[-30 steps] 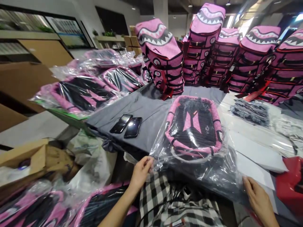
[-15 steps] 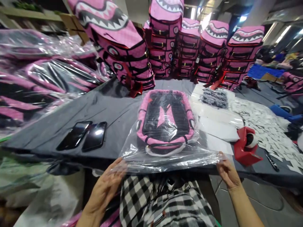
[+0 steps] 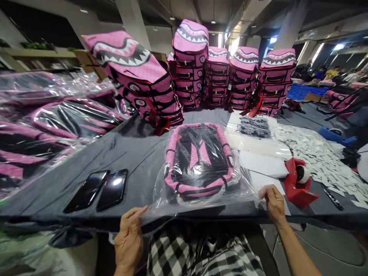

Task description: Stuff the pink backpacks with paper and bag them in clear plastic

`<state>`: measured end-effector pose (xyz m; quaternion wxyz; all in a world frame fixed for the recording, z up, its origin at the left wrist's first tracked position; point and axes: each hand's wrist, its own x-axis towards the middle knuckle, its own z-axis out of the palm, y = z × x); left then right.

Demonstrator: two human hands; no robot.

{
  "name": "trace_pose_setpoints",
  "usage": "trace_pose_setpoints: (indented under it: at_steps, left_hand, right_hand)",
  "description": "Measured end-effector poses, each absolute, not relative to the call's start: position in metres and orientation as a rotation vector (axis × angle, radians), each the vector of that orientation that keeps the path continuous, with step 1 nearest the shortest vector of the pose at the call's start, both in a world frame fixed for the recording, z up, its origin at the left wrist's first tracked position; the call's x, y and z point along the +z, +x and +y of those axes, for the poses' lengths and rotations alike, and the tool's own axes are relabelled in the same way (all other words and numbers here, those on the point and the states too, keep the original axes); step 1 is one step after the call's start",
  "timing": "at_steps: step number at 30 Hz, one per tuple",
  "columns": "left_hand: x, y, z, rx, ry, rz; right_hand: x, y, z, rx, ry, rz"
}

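Grips the near, open edge of the clear crinkled plastic bag (image 3: 161, 201) at both corners. Left hand (image 3: 129, 239) at 7 o'clock of the pack, fingers curled narrow on the film. Right hand (image 3: 274, 203) at 4 o'clock, closed in a pinch on the other corner.

Encloses the flat pink-and-black backpack (image 3: 199, 161), which lies mid-table on the grey cloth-covered table (image 3: 138, 153), wholly inside the film.

Change over the last second: film no longer bunched and draped off the near rim, now drawn fairly flat between the hands. Right hand no longer flat on the film, now pinching it. Pack itself not visibly shifted on the cloth. Reads as pack fully seated, bag mouth unsealed.

Surroundings:
- At 9 o'clock, two black phones (image 3: 99, 189), side by side.
- At 3 o'clock, red tape dispenser (image 3: 299, 184), near the right hand but apart from it.
- At 12 o'clock, stacks of pink shark-mouth backpacks (image 3: 218, 76).
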<state>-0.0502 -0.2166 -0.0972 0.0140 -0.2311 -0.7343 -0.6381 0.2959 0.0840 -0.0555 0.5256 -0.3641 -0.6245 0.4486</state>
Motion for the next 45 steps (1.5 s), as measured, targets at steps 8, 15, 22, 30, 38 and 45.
trace_pose_setpoints:
  at_steps: [8, 15, 22, 30, 38, 45]
  left_hand:
    - [-0.089, -0.068, -0.187, -1.722, -0.672, -2.412]
    - [-0.025, -0.017, -0.138, -0.941, -1.472, -1.960]
    - [-0.011, -0.003, -0.120, -0.899, -1.835, -2.099]
    - [-0.005, -0.022, -0.110, -0.943, -1.885, -2.148]
    - [-0.004, -0.038, -0.084, -1.263, -2.095, -2.470]
    - [-0.006, -0.035, -0.086, -1.306, -2.076, -2.495]
  right_hand:
    - [-0.051, 0.271, 0.091, 0.955, -1.115, -1.500]
    - [-0.049, 0.273, 0.085, 0.891, -1.096, -1.479]
    - [-0.051, 0.275, 0.085, 0.899, -1.046, -1.490]
    - [-0.053, 0.272, 0.088, 0.897, -1.027, -1.467]
    - [-0.048, 0.267, 0.110, 0.920, -1.206, -1.600]
    - [-0.001, 0.343, 0.112, 0.464, -1.298, -1.638]
